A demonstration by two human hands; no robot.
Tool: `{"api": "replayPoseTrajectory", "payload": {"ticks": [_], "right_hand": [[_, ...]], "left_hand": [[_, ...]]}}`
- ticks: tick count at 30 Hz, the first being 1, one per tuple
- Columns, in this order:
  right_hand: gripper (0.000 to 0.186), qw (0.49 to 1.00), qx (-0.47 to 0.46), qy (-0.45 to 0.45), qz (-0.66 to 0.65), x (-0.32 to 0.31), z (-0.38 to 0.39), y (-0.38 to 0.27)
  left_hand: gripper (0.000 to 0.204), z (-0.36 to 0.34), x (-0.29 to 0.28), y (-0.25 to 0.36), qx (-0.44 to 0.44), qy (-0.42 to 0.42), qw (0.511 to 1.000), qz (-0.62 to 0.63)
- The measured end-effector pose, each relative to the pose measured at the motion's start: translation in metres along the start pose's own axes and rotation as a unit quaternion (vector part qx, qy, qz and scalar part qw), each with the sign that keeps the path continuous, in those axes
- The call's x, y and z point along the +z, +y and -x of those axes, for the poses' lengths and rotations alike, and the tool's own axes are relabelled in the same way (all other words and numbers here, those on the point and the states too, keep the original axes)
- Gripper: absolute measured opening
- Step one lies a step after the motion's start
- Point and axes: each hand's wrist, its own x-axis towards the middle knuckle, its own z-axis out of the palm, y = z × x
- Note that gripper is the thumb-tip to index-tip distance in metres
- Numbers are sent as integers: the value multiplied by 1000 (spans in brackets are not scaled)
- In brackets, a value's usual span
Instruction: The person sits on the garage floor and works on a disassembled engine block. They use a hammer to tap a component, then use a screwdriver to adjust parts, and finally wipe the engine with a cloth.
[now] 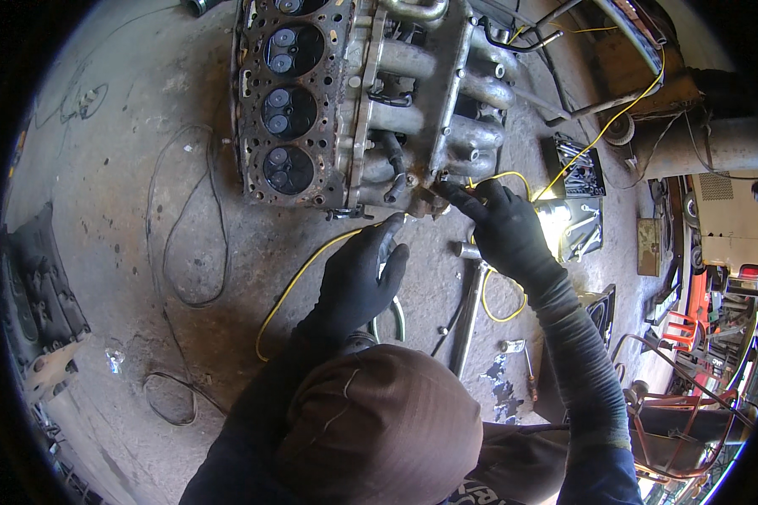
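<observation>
An engine cylinder head block point(290, 126) with several dark round chambers fills the top of the view, joined to a grey metal intake manifold point(413, 118). Both my hands wear black gloves. My left hand point(358, 273) is half curled at the manifold's near end, its forefinger reaching up to the casting; what lies within its grasp is hidden. Below its thumb shows a pale green curved piece point(399, 318), and I cannot tell whether it is held. My right hand point(509, 223) stretches its forefinger onto a small fitting point(444, 178) at the manifold's corner, the other fingers bent.
A lit work lamp point(554, 217) with a yellow cord point(602, 126) glows beside my right hand. Trays of wrenches point(577, 167) lie beyond. A long-handled bar point(470, 324) rests on the concrete floor. A dark cable point(215, 202) loops at left. A brown cloth shape point(383, 421) blocks the lower middle.
</observation>
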Motion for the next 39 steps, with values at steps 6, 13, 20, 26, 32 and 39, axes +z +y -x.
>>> {"api": "replayPoseTrajectory", "payload": {"ticks": [6,13,20,26,32,39], "right_hand": [[71,999,-16,21,24,-4,-2,1],[68,999,23,18,-28,-2,1,2],[75,990,74,37,-118,9,5,-6],[69,977,95,61,-180,8,6,-12],[64,969,118,41,-213,3,0,-15],[59,941,167,109,-272,8,14,-17]], "left_hand": [[43,1,0,-2,-3,-2,1000,-9],[44,3,3,-3,3,6,1000,-1],[45,3,3,-2,-9,-18,1000,-20],[46,3,4,-2,-12,-20,999,-27],[45,3,5,1,-41,-40,998,2],[47,-2,-2,3,-215,-102,882,407]]}}
